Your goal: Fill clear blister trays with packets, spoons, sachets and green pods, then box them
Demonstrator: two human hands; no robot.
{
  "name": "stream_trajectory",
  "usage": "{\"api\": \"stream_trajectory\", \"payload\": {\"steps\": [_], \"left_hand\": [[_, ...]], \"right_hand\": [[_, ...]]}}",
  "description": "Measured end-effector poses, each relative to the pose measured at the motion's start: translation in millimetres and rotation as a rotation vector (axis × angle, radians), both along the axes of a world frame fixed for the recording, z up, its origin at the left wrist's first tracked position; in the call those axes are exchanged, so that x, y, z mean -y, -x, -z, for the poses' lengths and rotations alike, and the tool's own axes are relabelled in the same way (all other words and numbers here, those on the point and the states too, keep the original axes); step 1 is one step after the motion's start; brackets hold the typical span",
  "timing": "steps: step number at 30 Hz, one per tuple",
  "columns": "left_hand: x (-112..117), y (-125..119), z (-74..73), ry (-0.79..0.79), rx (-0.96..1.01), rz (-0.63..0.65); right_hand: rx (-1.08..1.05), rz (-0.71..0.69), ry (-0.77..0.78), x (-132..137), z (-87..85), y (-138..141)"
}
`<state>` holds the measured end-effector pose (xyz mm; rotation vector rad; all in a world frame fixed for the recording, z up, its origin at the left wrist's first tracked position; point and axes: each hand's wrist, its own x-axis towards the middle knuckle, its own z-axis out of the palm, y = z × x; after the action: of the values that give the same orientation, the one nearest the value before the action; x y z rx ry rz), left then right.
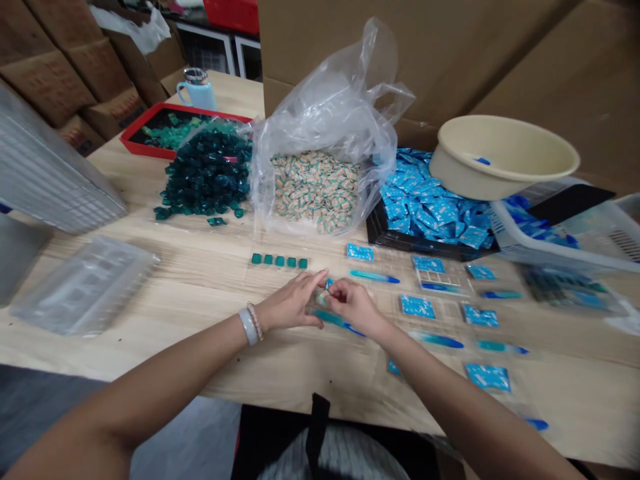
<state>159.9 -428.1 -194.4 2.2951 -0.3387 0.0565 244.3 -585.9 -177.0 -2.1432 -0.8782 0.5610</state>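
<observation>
I sit at a long wooden table (165, 353), with tall cardboard boxes (400, 60) standing beyond it on the far right. Along the far side, from left to right, are a red tray (145, 143), a heap of dark green pods (205, 173), a clear plastic bag (320, 87) of striped packets, and a black tray (385, 233) of blue sachets. A beige plastic basin (500, 157) sits tilted at the far right, beside a white plastic basket (550, 240). Nearer me, blue sachets (417, 307) and blue-and-teal strips (436, 341) lie spaced out on the right, and a row of five green pods (280, 261) lies just beyond my hands. My left hand (290, 303) and right hand (355, 307) are close together at the middle of the table, fingers curled and pressed inward. Between my fingertips, a small blue piece (329, 284) is pinched, though it is too small to make out clearly. A blue-and-teal strip (340, 324) lies just under my right hand.
</observation>
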Motion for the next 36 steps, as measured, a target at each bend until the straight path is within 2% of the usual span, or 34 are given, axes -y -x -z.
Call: {"api": "stream_trajectory", "payload": {"steps": [4, 7, 12, 15, 19, 21, 23, 27, 30, 33, 36], "left_hand": [[-1, 3, -5.7, -0.051, 0.052, 0.036], [2, 3, -10.8, -0.169, 0.084, 0.013], [13, -6, -19.5, -0.456, 0.051, -0.003], [19, -10, -24.5, -0.616, 0.045, 0.031], [22, -13, -28.4, -0.708, 0.041, 0.059], [22, -16, -30.0, -0.725, 0.045, 0.077], [21, -20, -32.3, -0.738, 0.044, 0.118], [20, -26, -37.2, -0.731, 0.017, 0.181], [21, -26, -38.0, -0.703, 0.017, 0.207], [20, -24, -37.4, -0.663, 0.025, 0.216], [16, -23, -39.5, -0.540, 0.006, 0.200]], "right_hand": [[-0.288, 0.106, -0.109, 12, -8.1, -19], [-0.371, 0.160, -0.125, 24, -12.6, -28], [-0.360, 0.225, -0.132, 42, -21.3, -35], [-0.288, 0.322, -0.163, 61, -29.0, -45], [-0.194, 0.393, -0.145, 92, -32.1, -61], [-0.147, 0.339, -0.078, 103, -30.1, -66], [-0.057, 0.217, 0.033, 105, -28.0, -67], [0.215, -0.121, 0.313, 88, -28.2, -67], [0.332, -0.295, 0.536, 70, -31.6, -64], [0.363, -0.355, 0.705, 58, -35.6, -61], [0.363, -0.308, 0.751, 56, -37.4, -60]]}}
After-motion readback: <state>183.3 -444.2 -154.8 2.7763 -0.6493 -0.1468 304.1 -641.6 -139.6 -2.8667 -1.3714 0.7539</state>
